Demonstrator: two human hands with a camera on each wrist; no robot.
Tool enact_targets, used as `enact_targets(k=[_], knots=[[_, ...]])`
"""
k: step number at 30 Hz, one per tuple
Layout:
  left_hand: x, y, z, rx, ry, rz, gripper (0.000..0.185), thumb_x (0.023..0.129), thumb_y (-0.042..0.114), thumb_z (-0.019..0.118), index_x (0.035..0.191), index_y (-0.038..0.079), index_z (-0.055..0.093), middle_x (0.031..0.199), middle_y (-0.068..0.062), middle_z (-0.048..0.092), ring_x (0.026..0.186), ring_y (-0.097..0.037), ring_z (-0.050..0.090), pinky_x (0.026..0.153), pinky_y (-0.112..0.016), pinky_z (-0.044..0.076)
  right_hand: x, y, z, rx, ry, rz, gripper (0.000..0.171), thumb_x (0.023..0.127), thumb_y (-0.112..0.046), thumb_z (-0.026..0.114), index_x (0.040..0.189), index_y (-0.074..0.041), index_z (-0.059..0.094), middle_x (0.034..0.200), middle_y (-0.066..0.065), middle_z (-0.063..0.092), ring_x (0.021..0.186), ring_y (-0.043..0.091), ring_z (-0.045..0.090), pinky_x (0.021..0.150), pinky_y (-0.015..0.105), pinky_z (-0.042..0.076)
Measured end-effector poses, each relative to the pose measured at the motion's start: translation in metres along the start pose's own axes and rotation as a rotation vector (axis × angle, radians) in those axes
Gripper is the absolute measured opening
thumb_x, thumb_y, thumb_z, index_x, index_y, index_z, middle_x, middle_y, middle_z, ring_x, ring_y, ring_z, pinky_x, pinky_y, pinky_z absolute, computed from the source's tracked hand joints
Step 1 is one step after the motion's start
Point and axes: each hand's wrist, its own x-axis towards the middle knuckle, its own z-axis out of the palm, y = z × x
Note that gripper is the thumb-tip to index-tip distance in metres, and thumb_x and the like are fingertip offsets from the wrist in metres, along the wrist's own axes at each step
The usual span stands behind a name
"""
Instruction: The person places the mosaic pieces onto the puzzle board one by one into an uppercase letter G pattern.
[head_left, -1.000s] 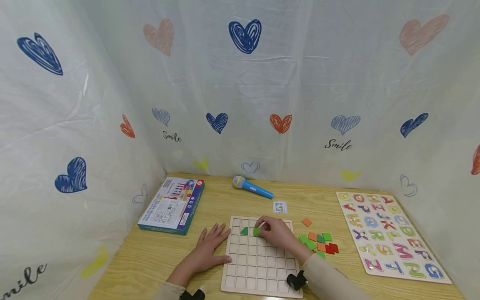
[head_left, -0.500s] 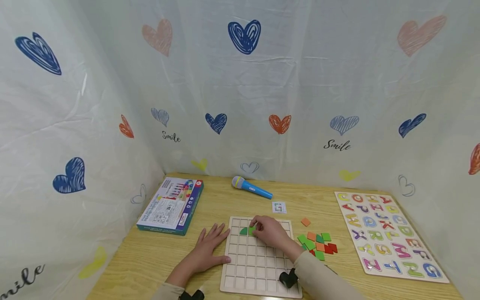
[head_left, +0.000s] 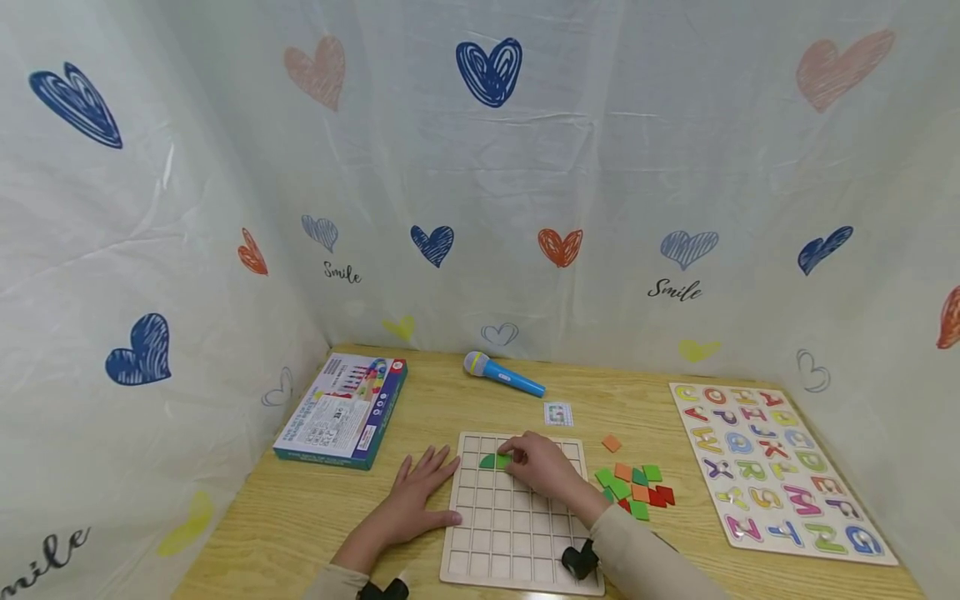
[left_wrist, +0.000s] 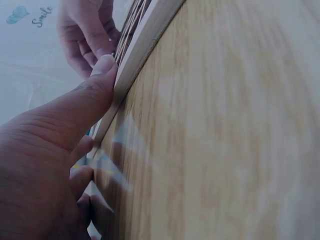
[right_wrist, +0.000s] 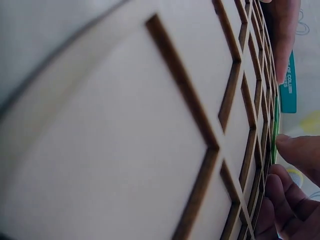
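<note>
The green tile [head_left: 503, 461] is toward eleven o'clock on the grid board [head_left: 501, 522], pinched by the right hand [head_left: 545, 467], probably being fitted in. Next likely needs a soft push, then letting go. The left hand [head_left: 411, 502] lies spread at nine o'clock. The board is pale wood with straight lines.

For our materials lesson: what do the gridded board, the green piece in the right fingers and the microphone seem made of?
Gridded board: probably wood, matt; pale tan face, darker brown edges along the grid strips.
Green piece: painted wood or plastic, I can't tell; flat, even colour.
Microphone: likely plastic handle, fairly smooth; uniform bright blue.
</note>
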Motion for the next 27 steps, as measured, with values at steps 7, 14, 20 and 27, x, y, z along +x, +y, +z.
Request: enact_targets(k=[7, 14, 20, 27], knots=[[0.0, 0.0, -0.001, 0.002, -0.007, -0.002, 0.087, 0.09, 0.056, 0.071, 0.158, 0.013, 0.039, 0.167, -0.015, 0.023, 0.154, -0.042, 0.011, 0.12, -0.064, -0.006, -0.005, 0.005, -0.008, 0.084, 0.003, 0.007, 0.022, 0.095, -0.011, 0.071, 0.117, -0.012, 0.075, 0.088, -0.008, 0.06, 0.08, 0.009, 0.055, 0.072, 0.031, 0.051], [0.0, 0.001, -0.002, -0.004, -0.006, -0.001, 0.087, 0.089, 0.055, 0.071, 0.158, 0.012, 0.039, 0.167, -0.016, 0.023, 0.154, -0.042, 0.01, 0.12, -0.064, -0.006, -0.018, 0.018, -0.017, 0.079, 0.055, 0.011, 0.022, 0.097, -0.009, 0.068, 0.117, -0.012, 0.075, 0.089, -0.009, 0.061, 0.079, 0.008, 0.056, 0.07, 0.029, 0.051], [0.0, 0.003, -0.002, -0.009, -0.011, -0.005, 0.087, 0.09, 0.054, 0.072, 0.158, 0.012, 0.038, 0.167, -0.016, 0.023, 0.154, -0.042, 0.01, 0.12, -0.064, -0.006, -0.032, 0.03, -0.03, 0.089, 0.107, 0.062, 0.021, 0.096, -0.009, 0.07, 0.116, -0.012, 0.075, 0.088, -0.009, 0.061, 0.077, 0.007, 0.056, 0.066, 0.026, 0.049], [-0.001, 0.005, -0.004, -0.013, -0.012, -0.006, 0.087, 0.09, 0.053, 0.072, 0.158, 0.012, 0.038, 0.167, -0.017, 0.023, 0.154, -0.043, 0.01, 0.12, -0.065, -0.006, -0.044, 0.049, -0.047, 0.058, 0.156, 0.117, 0.021, 0.094, -0.008, 0.072, 0.115, -0.01, 0.074, 0.088, -0.007, 0.061, 0.078, 0.008, 0.056, 0.067, 0.026, 0.05]])
